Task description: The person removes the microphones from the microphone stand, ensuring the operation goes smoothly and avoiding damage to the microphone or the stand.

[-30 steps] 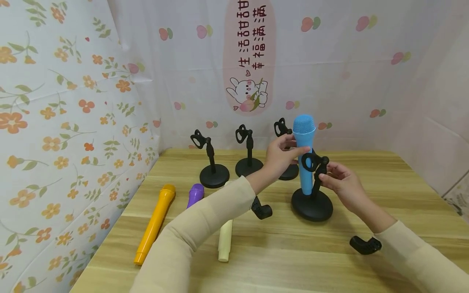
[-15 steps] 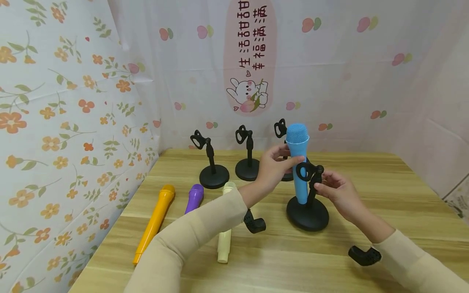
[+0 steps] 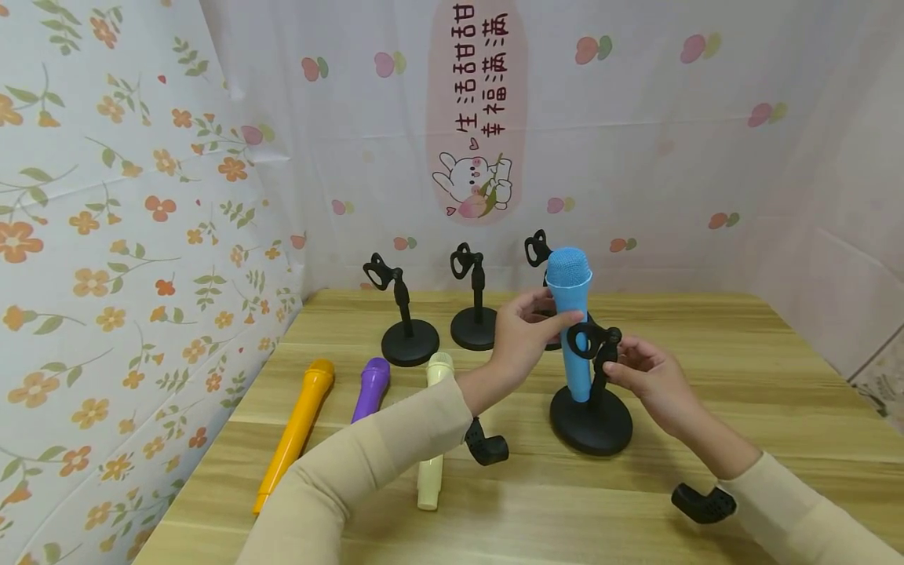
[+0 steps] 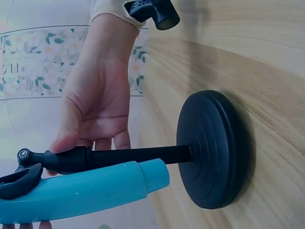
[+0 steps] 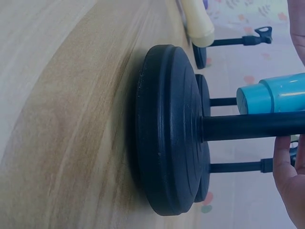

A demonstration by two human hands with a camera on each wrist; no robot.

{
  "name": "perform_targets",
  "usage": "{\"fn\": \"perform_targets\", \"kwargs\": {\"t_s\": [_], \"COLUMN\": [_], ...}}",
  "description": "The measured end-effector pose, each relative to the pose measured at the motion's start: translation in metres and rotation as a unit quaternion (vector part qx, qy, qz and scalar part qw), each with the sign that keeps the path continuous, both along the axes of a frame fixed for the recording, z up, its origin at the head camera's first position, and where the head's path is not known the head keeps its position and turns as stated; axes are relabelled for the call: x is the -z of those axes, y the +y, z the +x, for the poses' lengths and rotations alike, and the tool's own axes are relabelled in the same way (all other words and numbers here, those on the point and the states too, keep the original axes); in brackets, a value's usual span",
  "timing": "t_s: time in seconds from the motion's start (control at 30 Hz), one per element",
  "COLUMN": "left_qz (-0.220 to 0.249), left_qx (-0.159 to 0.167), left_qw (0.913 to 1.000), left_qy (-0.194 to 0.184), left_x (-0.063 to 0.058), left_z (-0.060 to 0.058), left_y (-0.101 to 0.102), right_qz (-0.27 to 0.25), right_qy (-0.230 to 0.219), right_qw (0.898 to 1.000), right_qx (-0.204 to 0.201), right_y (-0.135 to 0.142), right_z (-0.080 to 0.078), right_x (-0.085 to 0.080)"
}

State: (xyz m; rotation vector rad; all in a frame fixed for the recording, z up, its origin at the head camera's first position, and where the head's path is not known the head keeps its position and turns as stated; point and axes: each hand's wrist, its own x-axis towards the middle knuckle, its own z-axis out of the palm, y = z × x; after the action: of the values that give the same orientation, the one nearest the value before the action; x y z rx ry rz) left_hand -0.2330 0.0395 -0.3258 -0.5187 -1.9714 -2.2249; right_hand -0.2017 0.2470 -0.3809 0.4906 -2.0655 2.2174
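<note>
In the head view my left hand [image 3: 519, 337] pinches a blue toy microphone [image 3: 569, 275] between thumb and fingers, its mesh head up. The microphone leans slightly, its tail end close over the round base [image 3: 592, 424] of a black desktop microphone stand. The stand's clip ring [image 3: 584, 340] overlaps the microphone's body on the near side. My right hand [image 3: 657, 380] holds the stand's post with thumb and fingertips just below the clip. In the left wrist view the blue body [image 4: 86, 191] runs beside the post [image 4: 133, 155]. Part of the left fingers is hidden behind the microphone.
Three more black stands line the back, the left one [image 3: 410, 343] and middle one [image 3: 475, 328] in plain sight, the third [image 3: 538, 249] partly hidden. Orange [image 3: 293, 435], purple [image 3: 370, 388] and cream [image 3: 431, 479] microphones lie on the wooden table [image 3: 537, 518] at left.
The blue microphone has come down and slightly left in my left hand. The stand in my right hand has shifted a little nearer and left.
</note>
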Motion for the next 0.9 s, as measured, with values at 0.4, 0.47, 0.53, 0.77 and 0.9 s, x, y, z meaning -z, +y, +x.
{"fn": "perform_targets", "kwargs": {"t_s": [0.4,0.47,0.53,0.77,0.9], "left_qz": [0.008,0.009,0.009,0.013,0.012], "left_qx": [-0.011,-0.013,-0.015,-0.016,-0.016], "left_qw": [0.9998,0.9998,0.9997,0.9993,0.9992], "left_qy": [0.012,0.015,0.019,0.031,0.034], "left_x": [0.0074,0.0083,0.0087,0.0103,0.0110], "left_z": [0.0038,0.0044,0.0051,0.0062,0.0072], "left_y": [0.0013,0.0021,0.0026,0.0046,0.0051], "right_qz": [0.002,0.003,0.000,0.001,-0.002], "right_qy": [-0.003,-0.005,-0.009,-0.013,-0.013], "right_qw": [1.000,1.000,1.000,1.000,1.000], "right_qx": [-0.001,-0.001,-0.001,0.001,-0.003], "right_y": [0.0013,0.0016,0.0015,0.0021,0.0031], "right_z": [0.0016,0.0022,0.0028,0.0035,0.0041], "right_x": [0.0056,0.0060,0.0062,0.0071,0.0085]}}
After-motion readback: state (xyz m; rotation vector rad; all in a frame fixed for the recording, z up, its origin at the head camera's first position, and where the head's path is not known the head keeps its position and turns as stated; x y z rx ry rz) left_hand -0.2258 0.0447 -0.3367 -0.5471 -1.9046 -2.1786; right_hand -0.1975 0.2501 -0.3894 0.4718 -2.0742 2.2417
